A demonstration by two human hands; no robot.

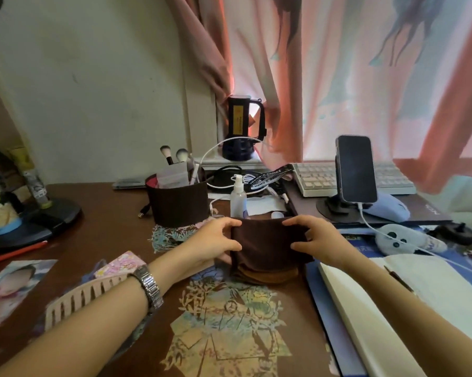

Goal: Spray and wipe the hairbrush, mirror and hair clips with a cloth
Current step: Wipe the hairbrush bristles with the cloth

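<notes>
Brown cloth [267, 246], folded thick, sits between both hands at the middle of the surface [99, 213]. The left hand [216, 243] and right hand [315, 240] each pinch an upper corner, thumbs in front, probably to square it into a wiping pad. Just behind it stands the spray bottle [238, 198], within easy reach. A pale comb-like hair clip [85, 297] lies under the left forearm; mirror and hairbrush I cannot make out. A brown fabric organiser [179, 205], cables and a phone stand [356, 172] crowd the back, an open notebook [409, 303] the right.

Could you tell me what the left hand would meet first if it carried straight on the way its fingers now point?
The left hand already grips the brown cloth; farther right, probably the right hand.
</notes>
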